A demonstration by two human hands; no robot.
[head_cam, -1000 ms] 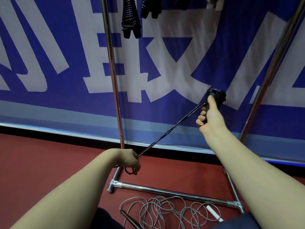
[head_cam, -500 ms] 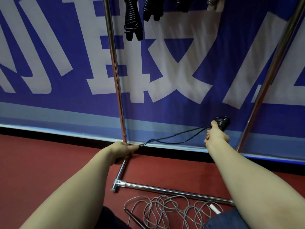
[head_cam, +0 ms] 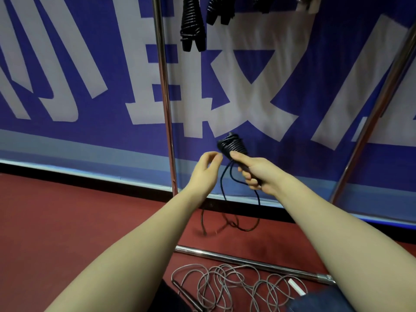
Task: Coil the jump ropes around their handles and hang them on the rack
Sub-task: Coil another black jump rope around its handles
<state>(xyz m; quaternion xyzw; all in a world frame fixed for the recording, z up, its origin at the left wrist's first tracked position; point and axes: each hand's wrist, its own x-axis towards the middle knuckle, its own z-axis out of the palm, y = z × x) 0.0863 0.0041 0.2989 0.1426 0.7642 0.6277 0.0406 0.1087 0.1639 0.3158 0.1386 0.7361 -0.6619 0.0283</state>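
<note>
Across the back, one blue banner [head_cam: 67,136] with big white characters, above one red floor [head_cam: 56,221]. Starting at the left: left upright [head_cam: 163,97] of the rack, chrome, one of two in view. Just right of it along the top edge, four hanging rope bundles, all cropped: first bundle [head_cam: 191,25] black and tightly wound with two handle ends pointing down, second bundle [head_cam: 217,10] and third bundle [head_cam: 261,5] also dark, fourth bundle [head_cam: 308,6] paler. Lower, two bare forearms reaching forward. Left hand [head_cam: 206,171] with fingers loosely curled, nothing visibly pinched, fingertips just beside the coil. Right hand [head_cam: 255,174] wrapped around the paired handles of the black jump rope [head_cam: 231,144], thumb laid along them toward the wound part. Rope coiled thickly around the handle tops above the fist, held in the air before the banner, between the two uprights. Loose tail [head_cam: 222,190] dropping from under the fist, with one loop and one free end low near the floor; touching it or not, cannot tell. Below, one base bar [head_cam: 247,258] lying on the floor. Nearer the camera, one grey jump rope [head_cam: 225,280] uncoiled in a tangle of loops, with one dark handle [head_cam: 188,296] at left and one white handle [head_cam: 295,287] at right. Far right, right upright [head_cam: 380,109], slanted in the wide-angle view.
</note>
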